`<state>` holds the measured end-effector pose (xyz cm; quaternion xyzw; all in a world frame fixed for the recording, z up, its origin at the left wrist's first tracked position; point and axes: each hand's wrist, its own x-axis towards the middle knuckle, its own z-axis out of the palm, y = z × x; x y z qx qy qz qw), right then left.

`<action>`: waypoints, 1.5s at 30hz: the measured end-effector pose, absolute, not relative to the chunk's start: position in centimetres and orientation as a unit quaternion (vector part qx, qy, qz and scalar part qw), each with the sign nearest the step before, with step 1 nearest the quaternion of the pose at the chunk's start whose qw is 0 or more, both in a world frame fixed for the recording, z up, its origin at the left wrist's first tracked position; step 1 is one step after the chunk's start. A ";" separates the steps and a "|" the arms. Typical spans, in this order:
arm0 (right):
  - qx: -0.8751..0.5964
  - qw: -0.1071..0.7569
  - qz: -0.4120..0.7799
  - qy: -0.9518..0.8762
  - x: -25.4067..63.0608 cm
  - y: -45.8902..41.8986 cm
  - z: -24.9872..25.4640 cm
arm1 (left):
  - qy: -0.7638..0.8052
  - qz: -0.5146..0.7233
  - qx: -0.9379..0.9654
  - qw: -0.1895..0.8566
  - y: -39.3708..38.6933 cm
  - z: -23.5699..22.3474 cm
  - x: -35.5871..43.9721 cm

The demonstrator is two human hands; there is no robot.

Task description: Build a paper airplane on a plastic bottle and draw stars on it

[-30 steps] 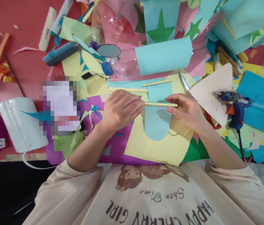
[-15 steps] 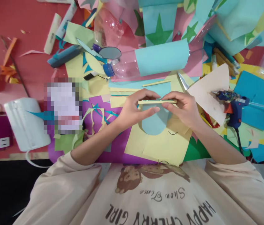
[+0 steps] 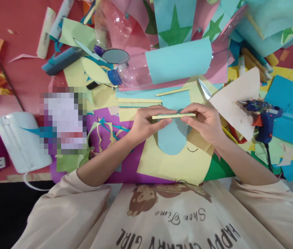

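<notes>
Between my two hands is a narrow pale yellow strip (image 3: 162,117), seen edge-on, with a thin greenish layer along its far side. My left hand (image 3: 148,122) pinches its left part, and my right hand (image 3: 205,121) pinches the right end, thumbs nearest me. Below it lies a light blue paper piece (image 3: 172,143) with a rounded end, on pale yellow sheets (image 3: 149,160). Another thin yellow strip (image 3: 172,92) rests on the blue paper beyond my fingers. A pointed metal blade (image 3: 204,88) lies beyond my right hand.
A plastic bottle (image 3: 134,74) wrapped in light blue paper (image 3: 180,60) lies across the back. To the right, a blue glue gun (image 3: 264,121) sits by a whitish paper piece (image 3: 240,100). Paper scraps (image 3: 105,131), a blurred-out phone-like object (image 3: 64,121) and a white case (image 3: 23,141) are left.
Both hands keep hold of the strip, which sits slightly lower in view and a little more level. The view has shifted slightly; the things on the table otherwise look unchanged.
</notes>
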<state>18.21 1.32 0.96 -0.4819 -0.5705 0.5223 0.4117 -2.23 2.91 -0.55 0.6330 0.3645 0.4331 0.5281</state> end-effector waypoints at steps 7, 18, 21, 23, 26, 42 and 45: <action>-0.495 0.392 0.515 -0.579 18.2 1.3 1.1 | 0.363 0.410 0.633 0.546 2.9 -0.6 -2.4; -0.490 0.392 0.525 -0.576 18.3 1.3 0.9 | 0.321 0.418 0.638 0.562 3.2 -0.7 -2.6; -0.493 0.384 0.528 -0.575 18.3 1.3 0.9 | 0.319 0.421 0.639 0.559 3.1 -0.7 -2.6; -0.494 0.384 0.528 -0.574 18.3 1.3 1.0 | 0.328 0.420 0.637 0.557 3.0 -0.6 -2.5; -0.500 0.395 0.521 -0.568 18.4 1.3 1.2 | 0.361 0.407 0.633 0.551 2.9 -0.6 -2.6; -0.514 0.395 0.505 -0.569 18.3 1.3 1.3 | 0.346 0.411 0.641 0.548 2.9 -0.9 -2.6; -0.506 0.393 0.515 -0.569 18.3 1.3 1.2 | 0.369 0.402 0.639 0.542 2.9 -0.8 -2.5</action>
